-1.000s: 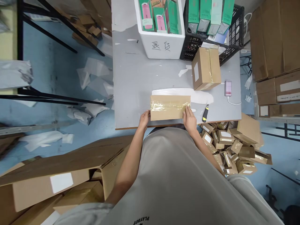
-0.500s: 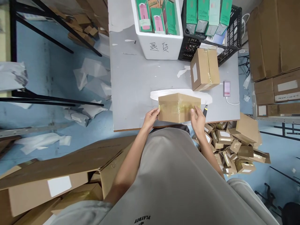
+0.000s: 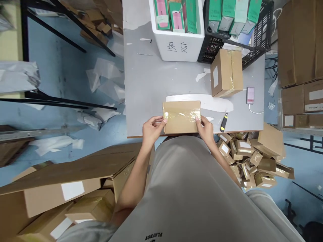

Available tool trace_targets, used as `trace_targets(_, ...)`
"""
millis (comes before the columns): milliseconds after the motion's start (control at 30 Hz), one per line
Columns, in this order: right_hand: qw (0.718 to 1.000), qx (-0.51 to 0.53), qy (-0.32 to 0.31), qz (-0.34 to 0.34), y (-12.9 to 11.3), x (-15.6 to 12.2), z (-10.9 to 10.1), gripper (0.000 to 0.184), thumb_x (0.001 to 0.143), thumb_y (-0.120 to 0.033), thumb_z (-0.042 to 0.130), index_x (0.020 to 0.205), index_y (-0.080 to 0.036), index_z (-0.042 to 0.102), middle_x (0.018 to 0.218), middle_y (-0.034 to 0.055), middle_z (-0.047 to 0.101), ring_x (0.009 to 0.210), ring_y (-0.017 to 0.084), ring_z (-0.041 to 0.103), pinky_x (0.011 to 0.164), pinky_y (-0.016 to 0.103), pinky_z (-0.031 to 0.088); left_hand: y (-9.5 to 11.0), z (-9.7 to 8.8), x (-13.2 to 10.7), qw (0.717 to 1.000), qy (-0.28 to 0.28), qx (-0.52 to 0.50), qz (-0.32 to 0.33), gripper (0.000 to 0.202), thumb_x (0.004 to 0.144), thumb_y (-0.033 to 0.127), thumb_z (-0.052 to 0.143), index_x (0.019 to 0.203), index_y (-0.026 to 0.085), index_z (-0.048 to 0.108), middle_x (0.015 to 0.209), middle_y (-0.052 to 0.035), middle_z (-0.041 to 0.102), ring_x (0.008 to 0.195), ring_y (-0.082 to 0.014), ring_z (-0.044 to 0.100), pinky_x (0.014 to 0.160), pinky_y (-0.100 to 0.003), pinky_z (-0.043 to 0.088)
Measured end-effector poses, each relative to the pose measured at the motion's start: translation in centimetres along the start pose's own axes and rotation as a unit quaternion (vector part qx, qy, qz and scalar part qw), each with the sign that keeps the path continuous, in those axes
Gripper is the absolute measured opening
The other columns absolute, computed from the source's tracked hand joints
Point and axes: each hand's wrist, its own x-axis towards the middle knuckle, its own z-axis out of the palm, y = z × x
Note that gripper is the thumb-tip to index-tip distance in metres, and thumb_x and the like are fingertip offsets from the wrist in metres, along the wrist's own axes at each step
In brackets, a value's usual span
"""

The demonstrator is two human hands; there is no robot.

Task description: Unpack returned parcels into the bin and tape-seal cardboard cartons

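A cardboard box (image 3: 181,117) with shiny clear tape across its upper face is held at the table's front edge, close to my body. My left hand (image 3: 152,131) grips its left end, thumb on the face and fingers behind. At the right end, my right hand (image 3: 205,129) pinches it the same way. Partly behind the box lies a long white paper strip (image 3: 217,104). A black and yellow utility knife (image 3: 223,122) rests on the table just right of my right hand.
A taller carton (image 3: 230,75) stands at the right, before a black crate (image 3: 212,48) of green boxes. Left of the crate is a white foam bin (image 3: 178,47). A phone (image 3: 250,95) with a cable lies near the right edge. Opened cartons (image 3: 252,158) are heaped on the floor.
The box has moved left and turned, so a flat taped face now points up at me. Both hands moved along with it, and the knife is now fully uncovered.
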Motion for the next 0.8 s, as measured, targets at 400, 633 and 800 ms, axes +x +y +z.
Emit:
trace_targets(400, 0.990, 0.109, 0.020, 0.083, 6.1, 0.6, -3.7, 0.071, 0.096, -0.084, 0.067, 0.112, -0.018, 0.087, 0.122, 0.0124, 0.087, 0.115, 0.032, 0.077, 0.106, 0.043, 0.061, -2.2, 4.0, 1.1, 0.988, -0.116, -0.090, -0.046, 0.077, 0.073, 0.086, 0.089, 0.112, 0.021, 0.078, 0.114, -0.0132, 0.084, 0.111, -0.0299, 0.079, 0.106, -0.046, 0.064)
trace_targets(633, 0.959, 0.062, 0.250, 0.121, 9.2, 0.5, -8.7, 0.081, 0.086, -0.084, 0.073, 0.122, -0.012, 0.086, 0.132, 0.0215, 0.085, 0.128, 0.037, 0.077, 0.116, 0.054, 0.061, -5.8, 7.6, 4.0, 0.975, -0.128, -0.066, -0.171, 0.062, 0.082, 0.075, 0.086, 0.107, 0.020, 0.075, 0.130, -0.0177, 0.081, 0.134, -0.0373, 0.072, 0.111, -0.048, 0.059)
trace_targets(800, 0.962, -0.002, 0.271, 0.026, 6.4, -1.3, -9.8, 0.063, 0.104, -0.071, 0.065, 0.130, -0.018, 0.087, 0.141, 0.0182, 0.082, 0.138, 0.033, 0.075, 0.128, 0.056, 0.055, -5.6, 10.6, 4.0, 0.966, -0.189, -0.106, -0.143, 0.065, 0.078, 0.080, 0.088, 0.099, 0.020, 0.077, 0.116, -0.0114, 0.084, 0.123, -0.0313, 0.074, 0.110, -0.043, 0.060)
